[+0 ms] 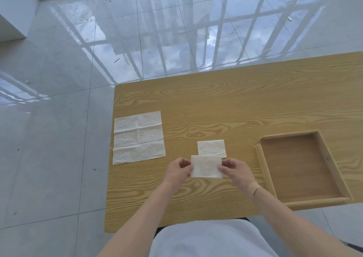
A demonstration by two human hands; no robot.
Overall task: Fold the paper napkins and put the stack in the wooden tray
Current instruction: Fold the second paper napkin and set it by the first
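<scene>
Napkin (206, 166), folded to a small rectangle, sits between both hands just nearer the person than a second folded napkin (211, 148), whose near edge it overlaps. The left hand (179, 170) pinches its left edge with thumb and fingers; the right hand (233, 169) pinches its right edge the same way. Whether the held napkin touches the table (216, 103) I cannot tell. Left of the held napkin, an open napkin (138, 137) lies flat with its crease lines showing, at the table's left edge. Right of the held napkin, well apart, stands the wooden tray (300, 170), with nothing in it. A tan band (252, 188) wraps the right wrist.
</scene>
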